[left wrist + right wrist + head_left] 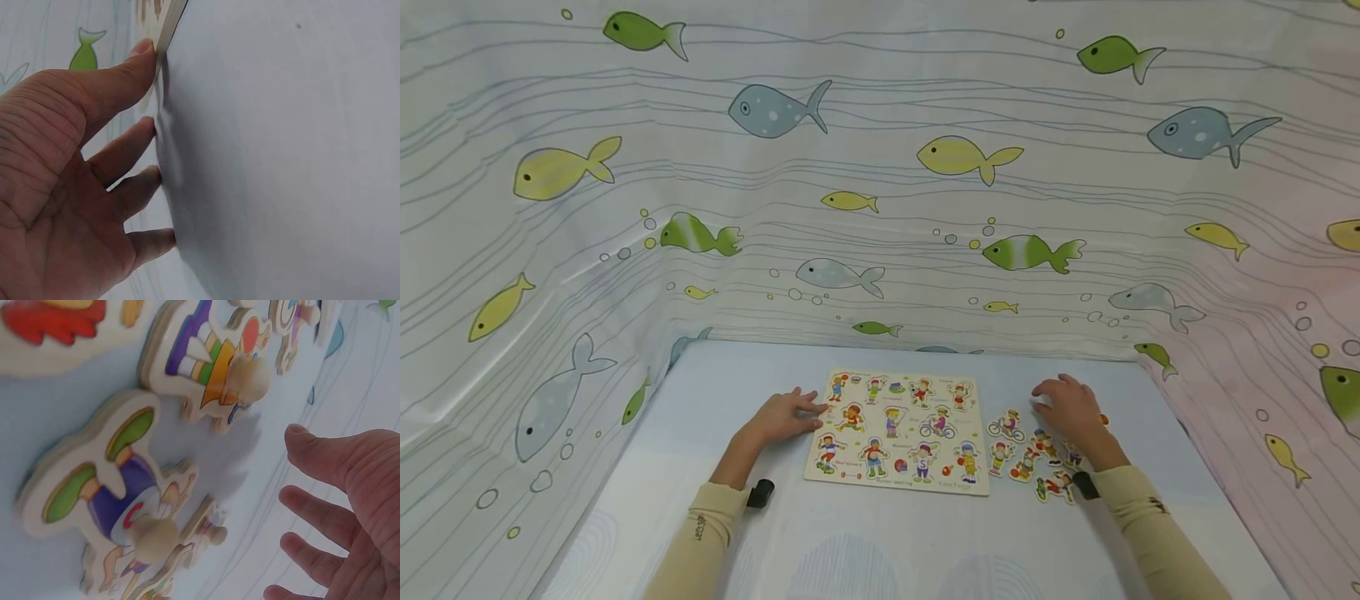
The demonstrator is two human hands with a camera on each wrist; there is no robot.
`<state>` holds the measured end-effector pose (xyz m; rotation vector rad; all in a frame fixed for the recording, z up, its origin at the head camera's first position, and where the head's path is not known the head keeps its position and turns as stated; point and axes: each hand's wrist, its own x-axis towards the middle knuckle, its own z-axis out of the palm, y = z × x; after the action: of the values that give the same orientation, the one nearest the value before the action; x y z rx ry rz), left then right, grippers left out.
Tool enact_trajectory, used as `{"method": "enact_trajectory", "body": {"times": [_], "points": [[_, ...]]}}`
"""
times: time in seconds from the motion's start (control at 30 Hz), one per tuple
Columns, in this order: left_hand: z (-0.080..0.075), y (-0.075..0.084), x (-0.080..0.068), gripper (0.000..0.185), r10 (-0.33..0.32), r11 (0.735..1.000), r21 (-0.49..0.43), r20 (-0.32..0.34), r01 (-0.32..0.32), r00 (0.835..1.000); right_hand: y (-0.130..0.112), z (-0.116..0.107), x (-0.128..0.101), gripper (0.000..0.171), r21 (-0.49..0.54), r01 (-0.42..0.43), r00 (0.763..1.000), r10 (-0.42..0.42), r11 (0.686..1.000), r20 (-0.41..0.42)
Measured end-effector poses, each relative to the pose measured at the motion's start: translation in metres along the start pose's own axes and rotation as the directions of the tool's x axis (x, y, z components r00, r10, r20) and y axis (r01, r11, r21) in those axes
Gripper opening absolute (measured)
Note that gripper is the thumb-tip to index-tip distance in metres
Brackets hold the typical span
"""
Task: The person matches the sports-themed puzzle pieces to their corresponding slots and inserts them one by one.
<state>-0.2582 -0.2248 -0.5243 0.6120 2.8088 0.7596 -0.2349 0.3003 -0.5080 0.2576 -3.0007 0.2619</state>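
A cream wooden puzzle board (pixel 853 437) with coloured sports figures lies flat on the table. At its left side is my left hand (pixel 782 418); in the left wrist view the thumb (pixel 134 72) touches the board's edge (pixel 170 25), and the other fingertips rest on the table. My right hand (pixel 1071 412) hovers over loose puzzle pieces to the right of the board, fingers spread and holding nothing. Among them are a cyclist piece (pixel 1006 426) and, in the right wrist view, a piece with green shoes (pixel 128 487) and a wooden knob (pixel 153 539).
Several loose pieces lie close together, some perhaps overlapping, under and in front of the right hand. The pale table (pixel 760 542) meets a fish-patterned curtain (pixel 895 242) at the back and sides.
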Motion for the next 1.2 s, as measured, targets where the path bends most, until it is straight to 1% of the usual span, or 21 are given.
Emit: {"method": "enact_trajectory", "body": {"times": [0.17, 0.3, 0.47, 0.7, 0.87, 0.93, 1.07, 1.2], "points": [[0.000, 0.001, 0.000, 0.037, -0.016, 1.000, -0.012, 0.006, 0.016, 1.000, 0.005, -0.001, -0.003, 0.022, 0.009, -0.038, 0.999, 0.038, 0.999, 0.030], [-0.001, 0.000, -0.001, 0.036, 0.005, 1.000, 0.003, -0.009, -0.005, 1.000, 0.009, -0.001, -0.006, 0.022, 0.021, -0.060, 0.998, 0.059, 0.998, 0.024], [-0.002, -0.001, -0.001, 0.036, 0.019, 1.000, 0.004, -0.015, -0.019, 1.000, 0.016, -0.001, -0.007, 0.022, 0.014, -0.062, 0.998, 0.062, 0.998, 0.010], [-0.003, 0.002, -0.002, 0.037, -0.013, 1.000, 0.003, 0.003, 0.013, 1.000, 0.025, -0.001, -0.007, 0.022, 0.007, -0.082, 0.996, 0.082, 0.997, 0.034], [-0.003, 0.004, -0.002, 0.037, -0.012, 1.000, 0.010, 0.003, 0.012, 1.000, 0.031, -0.002, -0.010, 0.022, 0.024, -0.106, 0.993, 0.105, 0.994, 0.044], [-0.003, 0.005, -0.002, 0.036, 0.003, 1.000, 0.017, -0.009, -0.003, 1.000, 0.034, -0.001, -0.011, 0.022, 0.026, -0.122, 0.992, 0.121, 0.992, 0.049], [-0.002, 0.004, -0.003, 0.037, 0.010, 1.000, 0.006, -0.017, -0.010, 1.000, 0.038, 0.001, -0.011, 0.019, 0.031, -0.146, 0.988, 0.144, 0.989, 0.064], [-0.002, 0.003, -0.002, 0.037, -0.018, 1.000, -0.017, -0.002, 0.018, 1.000, 0.041, 0.001, -0.013, 0.020, 0.043, -0.151, 0.986, 0.147, 0.988, 0.072]]}}
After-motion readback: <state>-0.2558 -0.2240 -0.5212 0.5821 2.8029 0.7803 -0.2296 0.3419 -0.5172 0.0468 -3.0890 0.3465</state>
